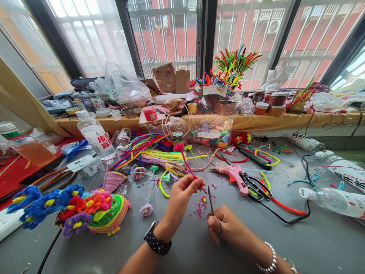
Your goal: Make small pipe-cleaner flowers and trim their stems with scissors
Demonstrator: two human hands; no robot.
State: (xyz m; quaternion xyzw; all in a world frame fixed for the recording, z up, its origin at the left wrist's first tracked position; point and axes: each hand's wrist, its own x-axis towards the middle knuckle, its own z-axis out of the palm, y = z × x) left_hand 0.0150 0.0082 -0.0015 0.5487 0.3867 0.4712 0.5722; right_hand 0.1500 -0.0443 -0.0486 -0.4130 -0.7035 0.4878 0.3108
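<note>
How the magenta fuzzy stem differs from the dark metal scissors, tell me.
The magenta fuzzy stem is bright and soft-looking; the dark metal scissors look hard. The left hand holds the stem; the right hand holds the scissors. Both are handheld.

At the centre of the frame, the left hand (pixel 181 199) pinches a magenta stem (pixel 187 163) topped by a pink flower (pixel 178 147). At lower centre, the right hand (pixel 224 224) grips scissors (pixel 210 199), blades pointing up. Pink scraps (pixel 199 212) lie between the hands. A pink glue gun (pixel 232 175) lies right of centre; blue fuzzy flowers (pixel 48 203) sit lower left; barred windows (pixel 171 38) span the top.
</note>
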